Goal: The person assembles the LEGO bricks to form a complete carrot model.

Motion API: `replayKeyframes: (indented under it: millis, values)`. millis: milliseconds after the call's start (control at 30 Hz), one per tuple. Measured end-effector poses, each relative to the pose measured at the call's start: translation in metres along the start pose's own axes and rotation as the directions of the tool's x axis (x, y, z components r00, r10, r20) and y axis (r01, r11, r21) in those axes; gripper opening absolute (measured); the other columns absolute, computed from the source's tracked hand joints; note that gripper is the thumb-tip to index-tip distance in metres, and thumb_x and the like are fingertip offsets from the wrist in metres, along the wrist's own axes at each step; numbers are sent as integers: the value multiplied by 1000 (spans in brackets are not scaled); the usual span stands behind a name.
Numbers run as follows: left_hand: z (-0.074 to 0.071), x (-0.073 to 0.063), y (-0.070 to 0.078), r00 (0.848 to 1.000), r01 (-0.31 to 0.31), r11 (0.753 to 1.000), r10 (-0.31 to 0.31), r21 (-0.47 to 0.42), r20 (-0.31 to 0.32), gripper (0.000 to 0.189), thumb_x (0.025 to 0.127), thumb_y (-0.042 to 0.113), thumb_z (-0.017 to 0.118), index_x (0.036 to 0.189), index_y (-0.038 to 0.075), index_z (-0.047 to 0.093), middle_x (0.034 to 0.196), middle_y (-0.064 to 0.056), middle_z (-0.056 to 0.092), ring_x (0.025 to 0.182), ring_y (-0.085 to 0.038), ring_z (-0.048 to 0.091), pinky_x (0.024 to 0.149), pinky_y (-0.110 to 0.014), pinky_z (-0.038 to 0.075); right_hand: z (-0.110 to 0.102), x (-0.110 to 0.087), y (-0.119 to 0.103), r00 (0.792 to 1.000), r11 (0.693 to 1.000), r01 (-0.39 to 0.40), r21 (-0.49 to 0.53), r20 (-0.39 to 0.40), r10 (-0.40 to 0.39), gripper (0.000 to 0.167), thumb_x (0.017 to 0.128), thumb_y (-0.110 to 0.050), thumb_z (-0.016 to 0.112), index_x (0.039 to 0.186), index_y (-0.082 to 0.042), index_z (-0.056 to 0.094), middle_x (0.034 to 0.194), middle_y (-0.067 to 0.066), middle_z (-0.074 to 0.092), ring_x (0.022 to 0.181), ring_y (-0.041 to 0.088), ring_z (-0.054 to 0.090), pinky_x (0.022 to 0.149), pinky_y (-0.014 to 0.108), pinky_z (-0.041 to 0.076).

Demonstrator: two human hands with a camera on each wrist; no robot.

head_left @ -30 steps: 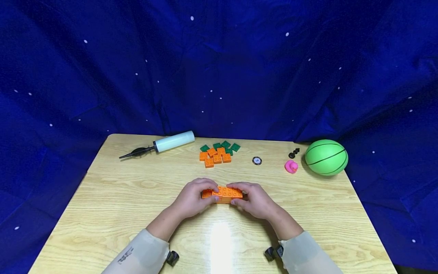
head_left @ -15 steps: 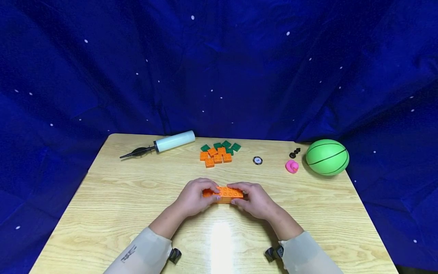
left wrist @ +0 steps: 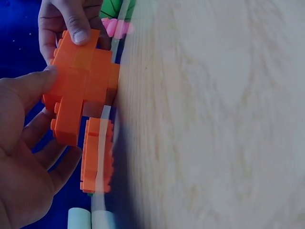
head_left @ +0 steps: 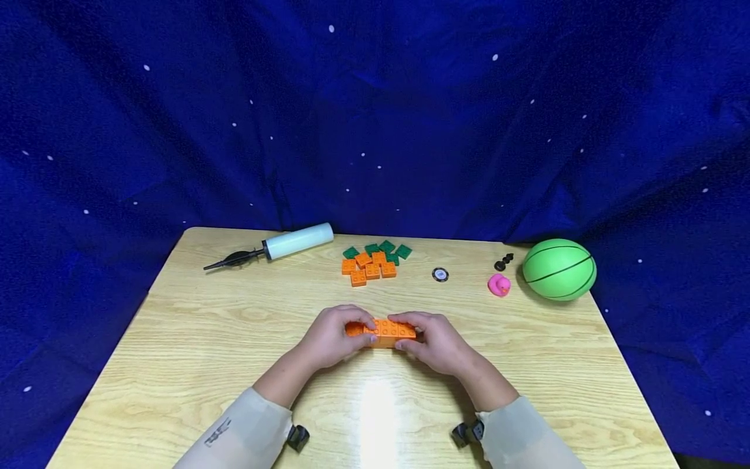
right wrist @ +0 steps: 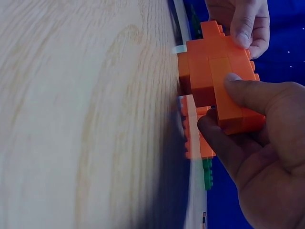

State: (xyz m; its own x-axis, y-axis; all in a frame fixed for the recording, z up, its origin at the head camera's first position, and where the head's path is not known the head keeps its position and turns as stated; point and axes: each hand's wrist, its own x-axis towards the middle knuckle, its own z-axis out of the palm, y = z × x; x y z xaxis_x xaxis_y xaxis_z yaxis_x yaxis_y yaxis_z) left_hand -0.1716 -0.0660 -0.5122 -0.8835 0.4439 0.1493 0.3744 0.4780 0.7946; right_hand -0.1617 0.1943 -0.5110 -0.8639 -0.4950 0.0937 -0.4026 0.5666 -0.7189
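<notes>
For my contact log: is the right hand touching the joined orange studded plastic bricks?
Touching: in the right wrist view, the right hand has its thumb pressed against the joined orange bricks.

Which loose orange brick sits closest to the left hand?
The frontmost loose orange brick, lowest in the head view; no other lies so near the left hand.

Pale sleeves (head_left: 246, 426), dark print (head_left: 219, 432), black wrist cameras (head_left: 297, 438)
</notes>
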Motion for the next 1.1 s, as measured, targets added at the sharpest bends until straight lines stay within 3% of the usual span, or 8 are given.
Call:
replayKeyframes:
  millis: [200,400,533,700,900,1100]
  values:
    - [0,0,-4,1000,21,999,-20,-38,15,15,88,26,86,96,30,75,108,18,70,107,-9,65,99,-38,52,1,2,0,1000,1000,-6,-17,6,7,45,93,-13,80,137,-17,68,133,1,69,105,12,66,86,28,57]
    - [-3,2,-3,999,27,999,-26,-29,26,27,87,29,87,111,28,73,117,15,71,110,-12,65,97,-40,53,1,2,0,1000,1000,-27,-10,-13,27,46,91,-11,81,135,-15,70,131,3,70,106,13,67,88,31,58]
    - [-7,4,-4,998,43,998,-41,-40,49,33,88,33,85,117,22,74,119,12,71,110,-16,67,96,-40,54,1,1,-1,999,999,-32,-13,-14,31,46,91,-12,82,135,-16,70,131,2,70,113,14,67,94,33,57]
    - [-13,8,-6,997,50,990,-41,-129,67,36,91,32,82,121,13,73,121,3,71,110,-22,71,93,-41,58,2,1,-1,1000,1000,-15,-23,-26,14,46,91,-11,82,135,-16,70,131,3,71,113,14,67,93,35,57]
    - [-22,15,-10,998,54,993,-53,-100,21,33,92,30,81,119,12,74,121,4,71,111,-24,69,97,-47,54,1,1,-2,999,999,-29,-25,-28,28,47,90,-12,82,135,-17,70,131,2,70,119,16,66,99,38,55]
    - [-27,25,-19,996,81,992,-84,-95,-29,30,96,27,77,120,10,74,124,2,70,115,-23,67,97,-44,55,1,1,-2,999,999,-31,-32,-22,30,47,90,-12,82,136,-17,70,132,3,70,121,17,65,101,40,54]
